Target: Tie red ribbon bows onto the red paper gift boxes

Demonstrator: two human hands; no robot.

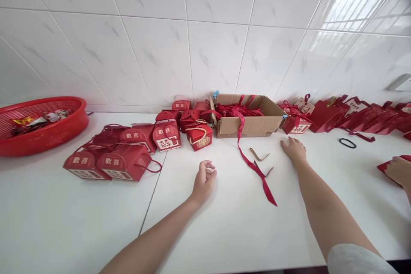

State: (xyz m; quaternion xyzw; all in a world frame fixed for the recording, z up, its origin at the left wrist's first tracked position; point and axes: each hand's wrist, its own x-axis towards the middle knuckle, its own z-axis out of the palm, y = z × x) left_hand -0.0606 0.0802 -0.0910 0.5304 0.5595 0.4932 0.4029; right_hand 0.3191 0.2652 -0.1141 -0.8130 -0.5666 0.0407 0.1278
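My left hand (204,180) rests on the white table, its fingers loosely curled and a little apart, with nothing visible in them. In front of it stands a small red gift box (199,136) with a twisted gold cord. My right hand (293,150) lies on the table just off the right front corner of the cardboard box (250,126), fingers stretched forward and holding nothing that I can see. Red ribbons (237,110) fill that box, and one long ribbon (266,188) trails over its front edge onto the table between my hands. Beside it lie a tan strap (257,154) and a dark red strap (269,172).
Several red gift boxes (123,162) stand to the left, near a red plastic basket (45,140) of wrapped sweets. More red boxes (327,115) line the tiled wall at right. A black elastic loop (347,143) lies there. Another person's hand (400,169) touches a red item at the right edge.
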